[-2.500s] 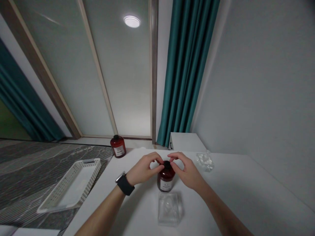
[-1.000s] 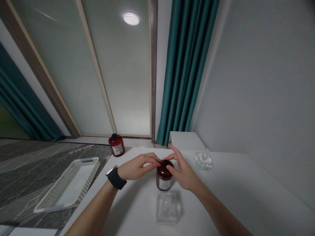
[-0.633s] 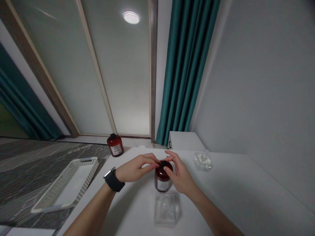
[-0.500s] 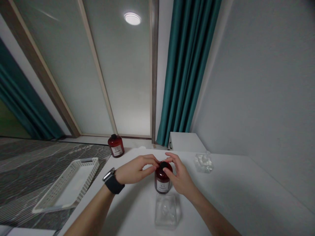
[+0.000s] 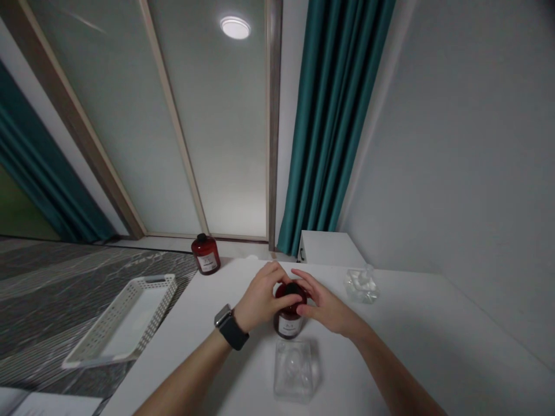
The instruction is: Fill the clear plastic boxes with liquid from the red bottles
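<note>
A dark red bottle (image 5: 289, 327) with a black cap (image 5: 293, 288) and a white label stands upright on the white table. My left hand (image 5: 265, 293), with a watch on its wrist, curls around the bottle's top from the left, its thumb lying across the front just below the cap. From the right, my right hand (image 5: 324, 306) closes on the bottle's shoulder with its thumb in front and fingers behind. The fingertips behind the bottle are partly hidden. Just in front of the bottle lies a clear plastic package (image 5: 293, 371).
A second red bottle (image 5: 206, 255) stands at the table's far left corner. Crumpled clear plastic (image 5: 362, 285) lies at the back right. Left of and below the table is a white basket (image 5: 97, 364). A white cabinet (image 5: 332, 245) stands beyond the table.
My left hand has moved right and wrapped further round the bottle's top, its thumb now across the front. My right thumb has slid down from the cap to the shoulder.
</note>
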Demonstrator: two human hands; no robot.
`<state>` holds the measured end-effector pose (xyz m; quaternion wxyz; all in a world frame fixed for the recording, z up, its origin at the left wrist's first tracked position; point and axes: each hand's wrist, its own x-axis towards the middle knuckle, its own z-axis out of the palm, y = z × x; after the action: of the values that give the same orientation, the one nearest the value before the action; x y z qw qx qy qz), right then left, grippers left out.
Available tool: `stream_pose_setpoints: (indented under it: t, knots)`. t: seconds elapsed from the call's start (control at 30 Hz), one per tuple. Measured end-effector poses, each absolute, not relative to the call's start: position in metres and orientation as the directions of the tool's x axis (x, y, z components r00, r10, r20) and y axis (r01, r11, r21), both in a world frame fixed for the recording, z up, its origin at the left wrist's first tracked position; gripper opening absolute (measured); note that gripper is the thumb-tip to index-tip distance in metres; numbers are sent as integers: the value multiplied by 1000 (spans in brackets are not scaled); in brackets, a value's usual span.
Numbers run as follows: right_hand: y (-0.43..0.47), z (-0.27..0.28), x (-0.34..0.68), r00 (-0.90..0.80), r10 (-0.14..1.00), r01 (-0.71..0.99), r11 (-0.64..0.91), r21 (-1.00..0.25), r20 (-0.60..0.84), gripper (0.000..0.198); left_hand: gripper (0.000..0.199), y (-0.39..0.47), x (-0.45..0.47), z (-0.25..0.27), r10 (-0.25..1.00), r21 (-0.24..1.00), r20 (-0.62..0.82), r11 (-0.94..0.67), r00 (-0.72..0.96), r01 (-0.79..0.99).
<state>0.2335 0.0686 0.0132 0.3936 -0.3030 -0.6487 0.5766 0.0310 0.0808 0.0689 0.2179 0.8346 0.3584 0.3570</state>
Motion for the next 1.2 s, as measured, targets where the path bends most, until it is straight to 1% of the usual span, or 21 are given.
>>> stream_pose_setpoints:
  t: [0.2, 0.47, 0.6, 0.77, 1.0, 1.2]
  knots:
    - [72, 9, 233, -503, 843, -94, 167, -982, 191, 78, 18, 81, 33, 63, 772, 706, 457, -617, 442, 348]
    - [73, 8, 233, -504, 845, -74, 166, -983, 180, 79, 13, 82, 33, 57, 789, 769, 442, -578, 426, 273]
    - [72, 8, 232, -498, 850, -80, 152, -985, 172, 81, 12, 83, 32, 57, 786, 774, 440, -577, 434, 259]
    - [71, 9, 233, -505, 845, -80, 158, -984, 177, 79, 11, 83, 33, 56, 787, 776, 445, -577, 428, 253]
    - [68, 11, 233, -511, 849, -96, 100, -990, 135, 81, 12, 86, 33, 50, 782, 798, 443, -567, 439, 205]
    - [68, 6, 231, -488, 859, -88, 127, -988, 154, 80, 12, 89, 30, 48, 786, 773, 432, -575, 442, 268]
